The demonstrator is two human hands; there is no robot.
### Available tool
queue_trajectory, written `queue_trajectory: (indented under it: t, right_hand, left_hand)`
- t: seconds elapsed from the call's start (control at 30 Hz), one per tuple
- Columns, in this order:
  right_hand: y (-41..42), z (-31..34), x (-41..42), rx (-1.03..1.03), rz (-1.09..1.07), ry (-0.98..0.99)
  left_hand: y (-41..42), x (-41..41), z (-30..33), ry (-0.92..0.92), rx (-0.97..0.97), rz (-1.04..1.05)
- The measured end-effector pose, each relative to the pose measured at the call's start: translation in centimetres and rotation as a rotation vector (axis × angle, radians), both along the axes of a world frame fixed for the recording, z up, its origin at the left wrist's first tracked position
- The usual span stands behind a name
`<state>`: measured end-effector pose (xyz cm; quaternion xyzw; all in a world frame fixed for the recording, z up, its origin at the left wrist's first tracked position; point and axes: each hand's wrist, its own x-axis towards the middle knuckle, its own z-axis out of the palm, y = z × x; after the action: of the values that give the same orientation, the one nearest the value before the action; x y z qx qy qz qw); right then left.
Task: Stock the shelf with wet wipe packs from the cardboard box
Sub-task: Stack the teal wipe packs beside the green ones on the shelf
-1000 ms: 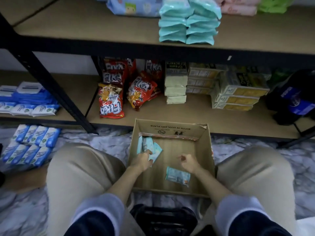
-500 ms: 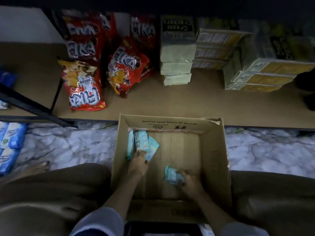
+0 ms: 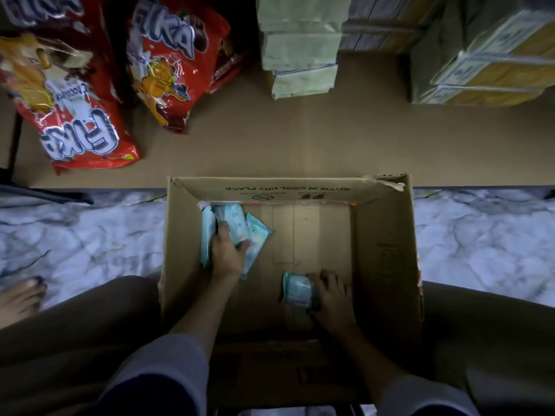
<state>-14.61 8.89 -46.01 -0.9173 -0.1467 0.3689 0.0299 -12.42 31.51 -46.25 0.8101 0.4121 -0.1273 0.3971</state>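
An open cardboard box (image 3: pixel 384 253) stands on the floor between my knees. In its far left corner lie a few light blue wet wipe packs (image 3: pixel 234 223); my left hand (image 3: pixel 226 253) is closed around them from the near side. Another light blue wet wipe pack (image 3: pixel 295 288) lies on the box floor near the middle, and my right hand (image 3: pixel 333 295) grips its right end. The lowest shelf board (image 3: pixel 300 145) runs just beyond the box.
On the low shelf stand red snack bags (image 3: pixel 87 127) at the left, pale cracker packs (image 3: pixel 300 55) in the middle and yellow cartons (image 3: pixel 486 61) at the right. Marble-patterned floor (image 3: pixel 75 235) flanks the box. A bare foot (image 3: pixel 18 298) rests at far left.
The camera has dropped closer to the box, losing the upper shelves. My right hand moved onto the loose pack and closed on it; my left hand stays on the corner packs.
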Motion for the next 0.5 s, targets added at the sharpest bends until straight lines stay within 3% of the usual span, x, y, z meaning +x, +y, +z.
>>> queue_trajectory:
  t: [0.2,0.5]
  right_hand:
    - [-0.5,-0.6,0.0,0.085,-0.224,-0.068]
    - [-0.2,-1.2,0.3,0.126,-0.506,-0.014]
  left_hand:
    - [-0.5,0.9,0.3,-0.115,-0.179,0.261]
    - [0.3,0.8,0.4,-0.055,-0.235,0.260]
